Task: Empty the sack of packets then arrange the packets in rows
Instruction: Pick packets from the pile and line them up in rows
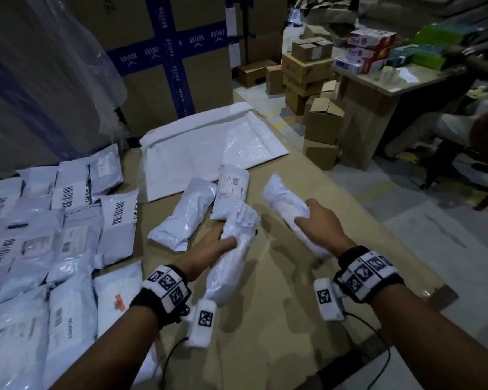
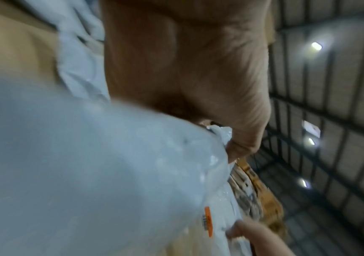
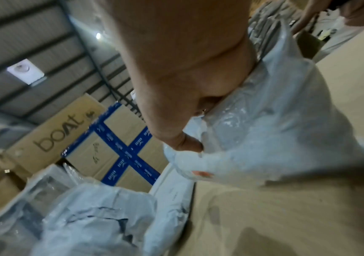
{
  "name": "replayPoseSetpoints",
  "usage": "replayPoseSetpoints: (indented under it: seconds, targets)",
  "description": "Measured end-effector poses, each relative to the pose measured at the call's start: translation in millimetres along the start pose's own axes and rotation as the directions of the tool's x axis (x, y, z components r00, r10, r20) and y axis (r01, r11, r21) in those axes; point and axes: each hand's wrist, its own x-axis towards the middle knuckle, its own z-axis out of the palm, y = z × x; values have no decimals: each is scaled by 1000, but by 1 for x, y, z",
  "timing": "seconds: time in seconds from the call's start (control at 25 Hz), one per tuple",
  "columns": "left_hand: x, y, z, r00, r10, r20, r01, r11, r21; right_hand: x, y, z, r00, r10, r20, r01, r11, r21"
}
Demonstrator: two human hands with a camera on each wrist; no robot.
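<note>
Two white packets are in hand above the brown table (image 1: 279, 319). The left hand (image 1: 209, 249) curls its fingers round a long rolled packet (image 1: 231, 263) that slants from near the wrist up toward the table's middle; in the left wrist view the thumb and fingers press into its crinkled plastic. The right hand (image 1: 319, 223) grips a second rolled packet (image 1: 288, 209), thumb on top and fingers wrapped under it, with one end pointing away and the other end passing beneath the wrist; the right wrist view shows the thumb (image 3: 187, 143) dug into the plastic and a small orange mark on the wrap. Between and beyond the hands, two loose packets (image 1: 186, 212) lie on the table, one of them showing a printed label with a barcode, and they touch each other at their edges. Farther back the emptied white sack (image 1: 197, 147) lies flat, its mouth end folded over. Along the left side of the table, the arranged packets (image 1: 40, 220) lie in overlapping rows, many with barcodes face up. Behind stand large cardboard cartons (image 1: 166, 60) crossed with blue tape, and smaller boxes (image 1: 319, 119) are stacked on the floor to the right.
</note>
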Motion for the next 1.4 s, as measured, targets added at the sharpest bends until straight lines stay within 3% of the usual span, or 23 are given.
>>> replayPoseSetpoints:
  seconds: [0.08, 0.16, 0.28, 0.4, 0.48, 0.52, 0.56, 0.6, 0.64, 0.72, 0.76, 0.8, 0.88, 1.04, 1.28, 1.4]
  targets:
    - [-19, -3, 1, 991, -126, 36, 131, 939, -317, -26, -6, 4, 994, 92, 63, -105, 961, 257]
    - [-36, -14, 1, 974, -215, 77, 223, 826, -518, -53, -9, 20, 986, 121, 116, -159, 890, 426]
    - [-58, -37, 2, 988, -133, 72, 150, 782, -605, -97, -19, 52, 984, 142, 108, -178, 834, 522]
    - [-79, -59, 3, 993, -115, 33, 115, 843, -525, -140, -34, 78, 980, 195, 47, -193, 850, 491]
    - [-87, -67, 4, 991, -124, -54, 89, 899, -429, -159, -37, 87, 981, 180, -69, -159, 959, 236]
    - [-92, -69, 5, 989, -96, -113, 63, 961, -270, -163, -37, 89, 978, 161, -137, -154, 986, 55]
    - [-95, -72, 5, 983, -39, -182, 39, 999, -2, -168, -37, 88, 972, 140, -189, -166, 978, -124]
    - [-100, -74, 4, 968, 46, -247, 28, 957, 290, -173, -38, 88, 972, 98, -214, -153, 954, -257]
    - [-104, -74, 5, 945, 161, -284, 13, 850, 526, -176, -36, 90, 984, 29, -178, -90, 935, -344]
    - [-106, -75, 8, 938, 306, -161, -74, 632, 771, -181, -31, 97, 996, -87, 13, 84, 896, -437]
    - [-108, -74, 12, 952, 300, -63, -115, 541, 833, -183, -29, 99, 991, -73, 112, 119, 865, -487]
    - [-106, -76, 15, 963, 270, -3, -130, 474, 871, -184, -32, 99, 983, -11, 184, 110, 839, -532]
    - [-103, -72, 15, 969, 245, 11, -127, 462, 878, -176, -42, 91, 978, 71, 196, 49, 836, -546]
    - [-69, -36, -15, 961, 259, -100, -102, 665, 740, -126, -71, 59, 994, -28, 107, 73, 893, -444]
    - [19, -6, -85, 883, 242, -401, 141, 680, 719, -1, -116, 58, 978, -171, 119, 196, 950, -241]
    - [56, -18, -120, 855, 76, -513, 337, 670, 661, 54, -126, 82, 986, -123, 109, 137, 982, -127]
